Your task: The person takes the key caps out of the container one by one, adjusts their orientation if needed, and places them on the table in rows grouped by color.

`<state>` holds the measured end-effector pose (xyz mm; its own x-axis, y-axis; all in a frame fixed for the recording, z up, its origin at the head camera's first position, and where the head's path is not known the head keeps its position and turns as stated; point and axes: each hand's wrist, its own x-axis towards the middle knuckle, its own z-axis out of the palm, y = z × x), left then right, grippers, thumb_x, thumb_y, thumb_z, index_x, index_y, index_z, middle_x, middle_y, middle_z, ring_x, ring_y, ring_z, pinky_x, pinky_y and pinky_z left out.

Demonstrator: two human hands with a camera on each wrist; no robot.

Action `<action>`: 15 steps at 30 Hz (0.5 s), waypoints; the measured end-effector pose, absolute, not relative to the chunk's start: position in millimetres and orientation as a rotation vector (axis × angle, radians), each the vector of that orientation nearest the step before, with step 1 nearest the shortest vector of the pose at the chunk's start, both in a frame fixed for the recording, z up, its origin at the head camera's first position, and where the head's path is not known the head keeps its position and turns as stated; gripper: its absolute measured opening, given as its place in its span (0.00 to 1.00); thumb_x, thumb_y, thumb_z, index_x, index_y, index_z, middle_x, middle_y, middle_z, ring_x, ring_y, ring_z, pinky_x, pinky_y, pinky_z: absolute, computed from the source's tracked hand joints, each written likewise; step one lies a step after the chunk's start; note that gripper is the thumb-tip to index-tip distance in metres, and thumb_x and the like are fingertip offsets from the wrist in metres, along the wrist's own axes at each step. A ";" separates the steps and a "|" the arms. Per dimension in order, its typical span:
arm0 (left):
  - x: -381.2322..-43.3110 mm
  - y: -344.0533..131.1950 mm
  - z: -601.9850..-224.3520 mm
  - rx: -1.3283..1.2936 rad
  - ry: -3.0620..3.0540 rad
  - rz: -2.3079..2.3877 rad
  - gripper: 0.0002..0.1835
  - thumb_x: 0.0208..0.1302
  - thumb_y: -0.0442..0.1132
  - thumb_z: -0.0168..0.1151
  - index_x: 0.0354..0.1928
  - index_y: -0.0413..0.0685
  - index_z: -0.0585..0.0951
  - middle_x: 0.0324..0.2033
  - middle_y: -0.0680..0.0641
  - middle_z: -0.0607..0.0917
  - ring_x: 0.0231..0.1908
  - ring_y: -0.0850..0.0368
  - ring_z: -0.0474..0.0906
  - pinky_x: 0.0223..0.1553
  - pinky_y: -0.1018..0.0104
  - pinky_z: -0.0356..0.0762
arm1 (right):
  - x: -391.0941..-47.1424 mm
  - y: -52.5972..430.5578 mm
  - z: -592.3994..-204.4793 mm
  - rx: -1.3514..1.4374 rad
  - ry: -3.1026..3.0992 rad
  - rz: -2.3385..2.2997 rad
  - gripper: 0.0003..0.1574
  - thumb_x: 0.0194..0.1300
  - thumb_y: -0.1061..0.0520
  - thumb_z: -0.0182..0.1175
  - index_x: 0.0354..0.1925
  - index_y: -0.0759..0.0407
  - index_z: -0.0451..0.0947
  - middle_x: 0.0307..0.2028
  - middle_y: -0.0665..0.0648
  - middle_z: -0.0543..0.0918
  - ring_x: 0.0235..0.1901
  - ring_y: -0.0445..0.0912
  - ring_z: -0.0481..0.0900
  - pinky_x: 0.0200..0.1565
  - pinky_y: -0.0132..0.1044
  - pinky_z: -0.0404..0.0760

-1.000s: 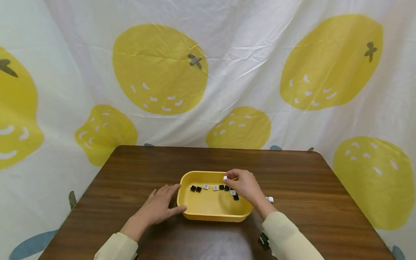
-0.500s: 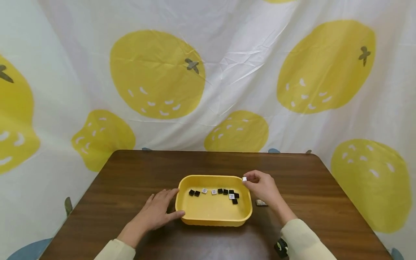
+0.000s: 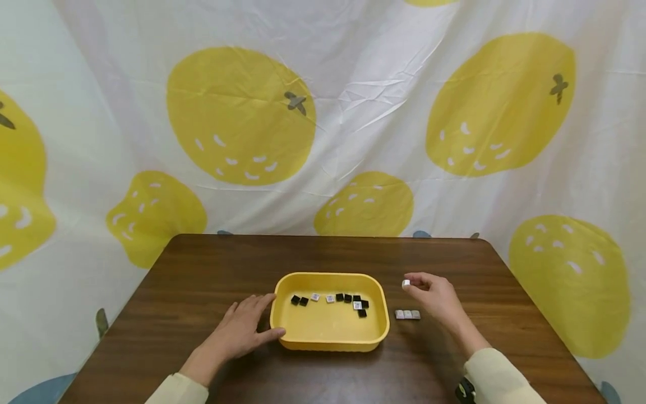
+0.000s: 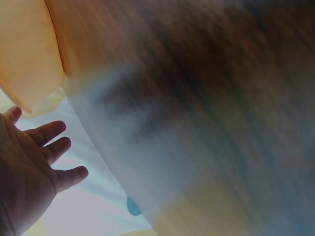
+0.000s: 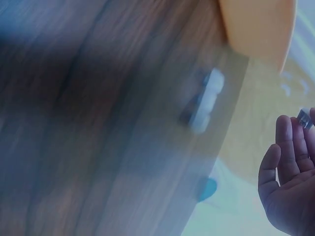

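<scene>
Wears pale cream sleeves on both arms: left sleeve (image 3: 178, 391), right sleeve (image 3: 502, 380). Looks plain and matte in the cloth, softly creased on the right. Ends at the wrists in simple edges. Carries a small black device (image 3: 465, 390) at the inner side of the right sleeve, rounded, with a pale curved marking, too small to read. Leaves left hand (image 3: 239, 325) and right hand (image 3: 439, 298) bare.
</scene>
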<state>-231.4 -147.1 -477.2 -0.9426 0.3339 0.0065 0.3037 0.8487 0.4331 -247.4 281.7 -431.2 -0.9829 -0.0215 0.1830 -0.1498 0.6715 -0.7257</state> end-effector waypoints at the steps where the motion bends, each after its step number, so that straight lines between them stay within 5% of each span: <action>1: -231.3 -146.9 -477.1 0.510 2.955 0.679 0.46 0.60 0.72 0.59 0.75 0.56 0.62 0.70 0.43 0.68 0.71 0.39 0.57 0.67 0.29 0.46 | -246.5 285.7 -431.9 0.141 -2.731 1.186 0.21 0.68 0.52 0.64 0.53 0.63 0.83 0.42 0.57 0.86 0.43 0.51 0.81 0.42 0.42 0.81; 15: -231.4 -146.8 -476.8 0.508 2.948 0.676 0.46 0.61 0.71 0.58 0.75 0.56 0.62 0.70 0.42 0.67 0.71 0.39 0.57 0.67 0.29 0.45 | -233.2 334.0 -452.3 0.111 -2.823 1.010 0.16 0.66 0.52 0.66 0.47 0.63 0.84 0.40 0.57 0.87 0.40 0.51 0.82 0.41 0.44 0.80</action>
<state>-231.4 -146.8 -476.8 -0.9424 0.3344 0.0007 0.3013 0.8483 0.4354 -233.2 334.0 -452.3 -0.9873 -0.0219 0.1571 -0.1166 0.7719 -0.6250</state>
